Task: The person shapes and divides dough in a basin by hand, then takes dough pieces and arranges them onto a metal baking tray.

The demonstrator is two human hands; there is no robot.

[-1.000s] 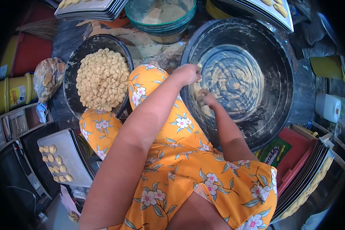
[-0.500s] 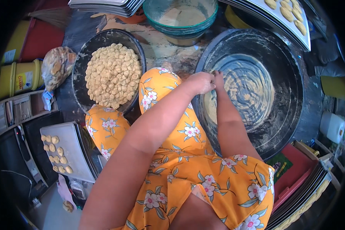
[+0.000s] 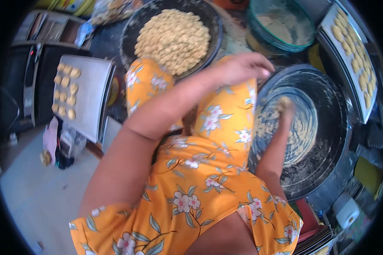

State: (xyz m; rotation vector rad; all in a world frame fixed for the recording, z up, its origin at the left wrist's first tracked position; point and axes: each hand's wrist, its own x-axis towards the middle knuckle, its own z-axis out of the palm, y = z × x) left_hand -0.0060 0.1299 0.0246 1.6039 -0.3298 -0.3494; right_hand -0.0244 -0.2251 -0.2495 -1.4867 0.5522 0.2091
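Observation:
My left hand hangs over my knee near the left rim of a wide black basin. Its fingers are loosely bent and a little apart, with nothing seen in them. Inside that basin, my right hand is low over the bottom, smeared by motion. Its fingers look coated with pale dough or flour; whether they grip anything cannot be made out. A pale floury residue lies in swirled streaks across the basin's bottom. To the left, a second black basin holds a heap of small dough pieces.
Green bowls stand beyond the basins. A tray with shaped dough pieces lies at far right, another tray with several dough balls at left. A white jug stands at lower right, a plastic bag at upper left.
My hands, together at the basin's left rim before, are now apart. The right has moved into the basin; the left stays outside it. The whole view has turned and shifted.

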